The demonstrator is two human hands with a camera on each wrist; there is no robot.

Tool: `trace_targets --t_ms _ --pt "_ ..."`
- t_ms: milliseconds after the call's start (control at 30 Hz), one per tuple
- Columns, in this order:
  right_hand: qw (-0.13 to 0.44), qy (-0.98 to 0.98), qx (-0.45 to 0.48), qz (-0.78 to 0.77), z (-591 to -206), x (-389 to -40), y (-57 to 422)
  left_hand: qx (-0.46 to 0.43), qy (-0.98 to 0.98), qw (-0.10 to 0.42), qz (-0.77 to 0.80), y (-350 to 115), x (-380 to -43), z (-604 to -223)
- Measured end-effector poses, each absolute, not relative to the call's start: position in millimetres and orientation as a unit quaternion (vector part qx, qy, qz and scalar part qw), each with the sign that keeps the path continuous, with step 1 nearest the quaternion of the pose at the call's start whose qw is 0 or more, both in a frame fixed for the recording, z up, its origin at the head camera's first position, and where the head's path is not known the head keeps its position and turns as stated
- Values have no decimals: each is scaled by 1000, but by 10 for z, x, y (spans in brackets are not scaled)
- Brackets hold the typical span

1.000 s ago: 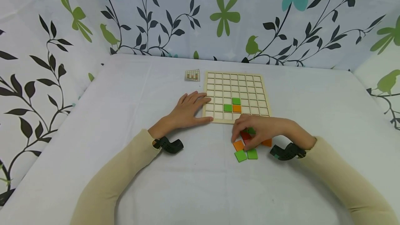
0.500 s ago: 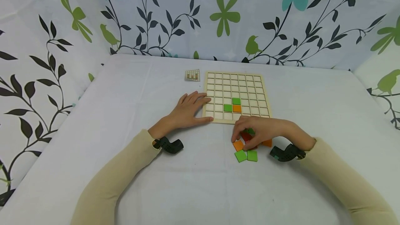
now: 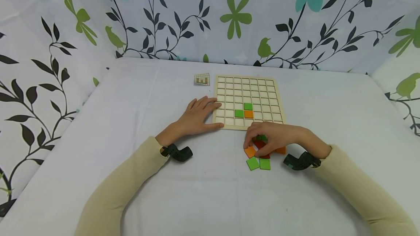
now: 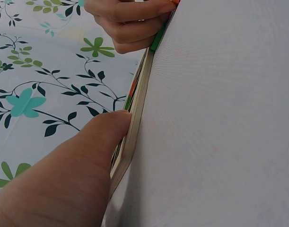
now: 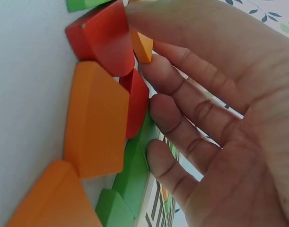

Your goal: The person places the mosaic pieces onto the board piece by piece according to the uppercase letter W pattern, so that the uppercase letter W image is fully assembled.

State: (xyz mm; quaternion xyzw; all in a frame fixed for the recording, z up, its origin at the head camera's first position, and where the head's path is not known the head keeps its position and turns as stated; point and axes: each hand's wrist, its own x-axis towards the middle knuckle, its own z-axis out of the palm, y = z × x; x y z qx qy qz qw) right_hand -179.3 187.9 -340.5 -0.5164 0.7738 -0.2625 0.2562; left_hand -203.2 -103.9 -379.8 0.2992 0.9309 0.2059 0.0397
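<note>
A wooden grid board (image 3: 264, 94) lies on the white cloth, with two green tiles (image 3: 239, 113) and one orange tile (image 3: 248, 114) set in its squares. My left hand (image 3: 198, 117) rests flat with spread fingers at the board's left edge, the thumb at the near corner. Just in front of the board, my right hand (image 3: 273, 134) bends over a loose pile and pinches an orange tile (image 3: 250, 152) between thumb and fingers. Beneath and around it are red tiles (image 5: 104, 40), green tiles (image 5: 137, 165) and more orange tiles (image 5: 97, 123), some partly hidden by the hand.
Two loose green tiles (image 3: 252, 163) lie on the near side of the pile. A small card (image 3: 201, 79) printed with a grid and brown blocks sits beyond the left hand, beside the board's far left corner. A patterned cloth (image 3: 183, 17) hangs behind.
The right hand has shifted very slightly toward me, its thumb moving a little left along the orange tile. The left hand and the board have stayed put.
</note>
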Motion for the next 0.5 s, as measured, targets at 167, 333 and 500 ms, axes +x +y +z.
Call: trace_targets --t_ms 167,333,500 --pt "245 770 -524 -267 -3408 -1793 1893 300 931 39 205 -1040 -2029 -3797" --pt "247 767 -524 -276 -3405 -1804 1900 302 931 35 204 -1039 -2025 -3793" --pt "255 770 -514 -279 -3387 -1813 1899 303 930 33 204 -1035 -2025 -3792"
